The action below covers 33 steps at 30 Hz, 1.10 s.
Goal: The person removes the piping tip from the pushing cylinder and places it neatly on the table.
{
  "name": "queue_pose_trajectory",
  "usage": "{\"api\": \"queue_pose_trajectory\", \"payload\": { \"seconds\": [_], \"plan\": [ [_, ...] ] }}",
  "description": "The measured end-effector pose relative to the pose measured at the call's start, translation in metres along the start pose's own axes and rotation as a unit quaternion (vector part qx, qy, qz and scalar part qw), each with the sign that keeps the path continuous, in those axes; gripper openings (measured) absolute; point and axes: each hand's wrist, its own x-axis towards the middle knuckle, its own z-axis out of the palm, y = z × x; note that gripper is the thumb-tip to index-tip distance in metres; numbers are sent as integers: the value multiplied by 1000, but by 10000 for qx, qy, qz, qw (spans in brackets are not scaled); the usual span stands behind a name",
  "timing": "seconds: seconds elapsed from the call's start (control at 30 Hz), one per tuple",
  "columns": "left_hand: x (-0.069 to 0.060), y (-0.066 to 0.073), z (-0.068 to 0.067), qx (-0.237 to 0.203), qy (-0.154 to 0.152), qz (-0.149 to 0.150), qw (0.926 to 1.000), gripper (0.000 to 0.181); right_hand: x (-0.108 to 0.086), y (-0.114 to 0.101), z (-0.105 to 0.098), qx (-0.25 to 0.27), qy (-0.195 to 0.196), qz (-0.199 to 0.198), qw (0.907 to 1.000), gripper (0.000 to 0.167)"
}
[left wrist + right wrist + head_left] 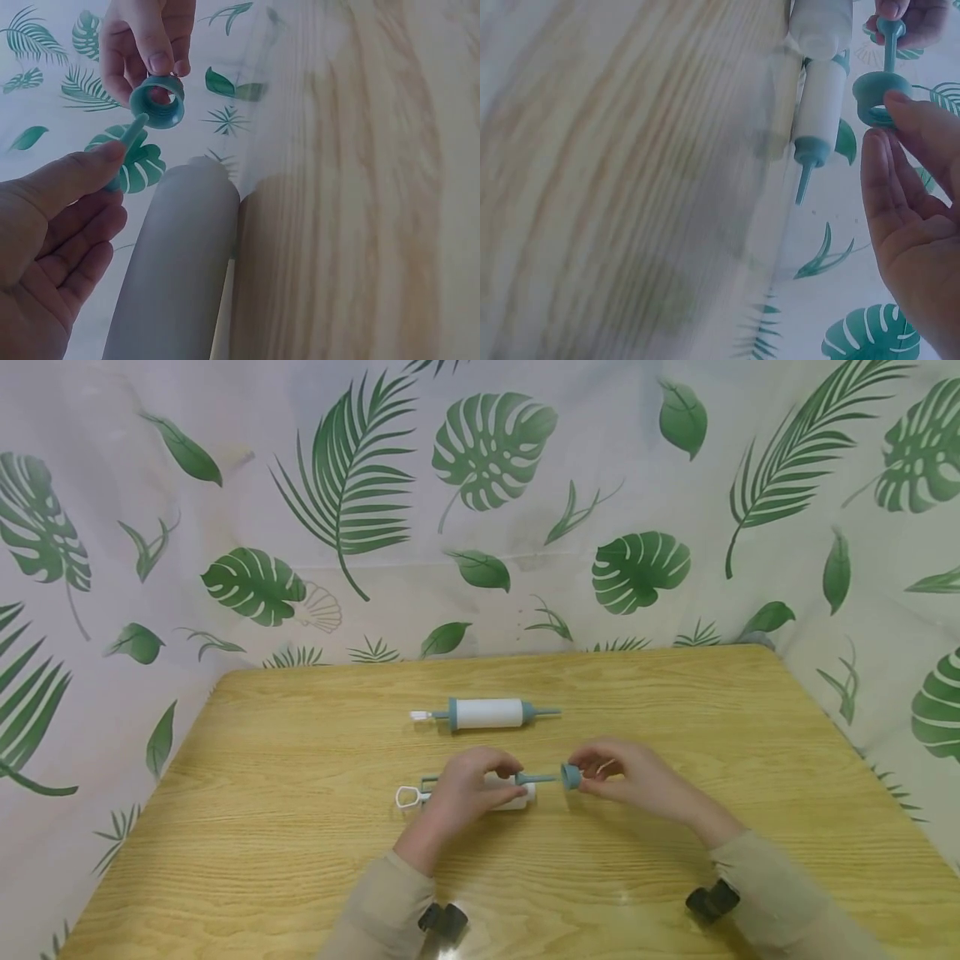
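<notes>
My left hand [471,787] pinches the wide end of a slim teal nozzle [542,778] between thumb and fingers. Its thin tip points right, towards a teal ring-shaped cap [572,777]. That cap is pinched by the thumb and fingers of my right hand [626,775], its round hole visible in the left wrist view. Tip and cap overlap in the wrist views; I cannot tell whether they touch. Under my left hand a white tube [176,255] lies on the table, partly hidden. At its left a white loop handle [408,797] sticks out.
Further back on the wooden table [300,852] lies an assembled syringe-like tool [489,713], with white barrel, teal ends and a thin nozzle pointing right. A leaf-patterned cloth [390,610] hangs behind the table and along its sides.
</notes>
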Motion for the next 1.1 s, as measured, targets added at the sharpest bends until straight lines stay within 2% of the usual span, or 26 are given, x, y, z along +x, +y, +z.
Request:
{"api": "queue_pose_trajectory", "payload": {
  "seconds": [0.23,0.37,0.53,0.63,0.8,0.97,1.1],
  "plan": [
    [9,4,11,235,-184,-79,9995,19,-11,8,-11,10,-33,389,9992,27],
    [16,6,19,425,-320,-105,9985,18,-13,11,-14,-215,-75,353,9991,27],
    [25,10,28,755,-647,-227,9948,19,-14,17,-15,-653,-130,214,9976,28],
    [29,12,32,1083,-800,-197,9907,17,-16,18,-16,-906,-181,242,9954,28],
    [35,14,40,1715,-1029,-122,9797,15,-19,17,-18,-1222,-334,211,9917,27],
    [37,15,45,2017,-1240,-143,9715,15,-20,19,-17,-1292,-457,173,9904,25],
    [37,16,47,2250,-1260,-68,9662,16,-20,20,-17,-1255,-529,129,9906,24]
  ]
}}
